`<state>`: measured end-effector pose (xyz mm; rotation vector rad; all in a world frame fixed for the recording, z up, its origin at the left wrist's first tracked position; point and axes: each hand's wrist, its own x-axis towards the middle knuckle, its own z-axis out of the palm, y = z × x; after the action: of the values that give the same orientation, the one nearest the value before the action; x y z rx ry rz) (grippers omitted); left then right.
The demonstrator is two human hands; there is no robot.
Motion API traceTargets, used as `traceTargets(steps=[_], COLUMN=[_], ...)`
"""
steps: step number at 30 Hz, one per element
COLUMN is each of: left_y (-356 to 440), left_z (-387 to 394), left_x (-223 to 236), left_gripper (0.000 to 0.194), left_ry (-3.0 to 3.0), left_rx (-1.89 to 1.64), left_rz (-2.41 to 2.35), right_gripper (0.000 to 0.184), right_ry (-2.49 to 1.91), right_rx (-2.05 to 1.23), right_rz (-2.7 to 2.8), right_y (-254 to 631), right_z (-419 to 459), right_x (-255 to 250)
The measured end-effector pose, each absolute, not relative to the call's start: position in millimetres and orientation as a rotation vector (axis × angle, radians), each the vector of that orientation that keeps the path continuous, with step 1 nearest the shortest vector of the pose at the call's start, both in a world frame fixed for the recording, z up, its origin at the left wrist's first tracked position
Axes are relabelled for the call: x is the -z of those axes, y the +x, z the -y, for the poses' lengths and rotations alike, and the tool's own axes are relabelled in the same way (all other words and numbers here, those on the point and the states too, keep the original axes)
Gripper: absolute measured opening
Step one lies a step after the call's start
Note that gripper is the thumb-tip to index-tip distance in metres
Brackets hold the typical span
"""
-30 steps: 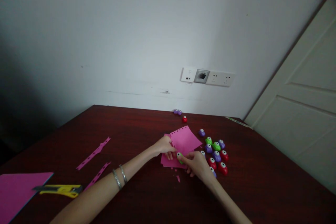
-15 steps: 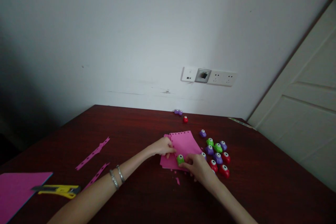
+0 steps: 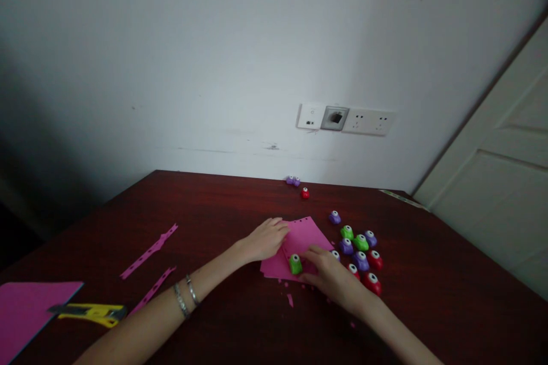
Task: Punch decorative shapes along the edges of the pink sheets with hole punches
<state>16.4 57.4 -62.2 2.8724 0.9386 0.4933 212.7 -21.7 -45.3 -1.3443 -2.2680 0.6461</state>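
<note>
A pink paper sheet (image 3: 305,235) with small holes punched along its edge lies on another pink sheet (image 3: 270,267). My left hand (image 3: 268,238) rests over the left side of the sheets, its fingers stretched out. A green craft punch (image 3: 295,264) with a white and black round button sits at the sheets' lower edge. Just right of this punch is my right hand (image 3: 327,274), thumb and fingers apart over the lower right corner of the paper. A purple punch (image 3: 335,255) is partly hidden behind it.
Several purple, green and red punches (image 3: 361,242) cluster on the right of the dark red table (image 3: 222,199). A yellow utility knife (image 3: 92,312) lies on a pink sheet (image 3: 29,313) at left, near two punched pink strips (image 3: 149,252). Pink scraps (image 3: 290,300) lie in front.
My left hand has flattened out from a pinch at the paper's edge. My right hand has drawn back slightly from the green punch, its fingers opening. The view has shifted slightly.
</note>
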Motion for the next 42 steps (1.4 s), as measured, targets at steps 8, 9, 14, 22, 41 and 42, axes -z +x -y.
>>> traceTargets(steps=[8,9,14,22,41,42], left_y=[8,8,7,7,4,3], left_z=[-71,-72,-76,-74,-81,-81], left_x=[61,61,65,72,62,59], left_gripper=[0.046,0.046,0.042,0.036,0.044,0.043], left_ry=[2.764,2.737,2.613,2.725,2.575,2.558], left_rx=[-0.464,-0.477,-0.535,-0.481,-0.287,-0.332], left_rz=[-0.752,-0.749,-0.771,-0.867,-0.735,-0.790], right_gripper=[0.007,0.008,0.009,0.013,0.023,0.024], right_ry=[-1.331,-1.323,-1.326,-1.370,-1.365,-1.343], right_rx=[-0.639,-0.638,-0.639,-0.562,-0.277,-0.251], right_rz=[2.292,2.293,2.300,2.326,2.352,2.347], right_y=[205,204,198,205,199,199], right_z=[14,13,14,16,20,20], right_x=[52,52,50,49,54,55])
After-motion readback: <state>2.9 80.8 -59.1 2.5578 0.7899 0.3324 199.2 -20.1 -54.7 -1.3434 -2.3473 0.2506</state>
